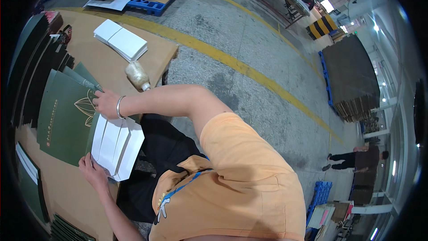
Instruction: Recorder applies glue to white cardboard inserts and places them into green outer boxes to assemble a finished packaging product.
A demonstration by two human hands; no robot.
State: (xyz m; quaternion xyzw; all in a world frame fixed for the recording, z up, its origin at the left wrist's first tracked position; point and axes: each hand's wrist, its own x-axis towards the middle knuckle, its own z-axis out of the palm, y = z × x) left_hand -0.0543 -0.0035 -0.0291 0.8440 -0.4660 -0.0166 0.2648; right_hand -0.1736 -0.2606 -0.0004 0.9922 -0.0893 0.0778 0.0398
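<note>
A dark green flat box sheet (62, 125) with a gold flower emblem lies on the brown cardboard-covered table (89, 58). My right hand (106, 103), a bracelet on its wrist, presses on the sheet's near edge, fingers curled by a folded green flap (82, 78). A small stack of white folded card inserts (117, 145) lies over the sheet's corner at the table edge. My left hand (92, 171) grips the stack's lower left corner. My orange shirt and dark trousers fill the lower middle.
A fanned pile of dark flat sheets (33, 71) lines the table's left side. White flat cards (121, 41) and a lying plastic bottle (138, 76) sit further back. A yellow floor line (249, 69), blue pallets, a tall dark cardboard stack (352, 76) and a distant person (356, 158) lie beyond.
</note>
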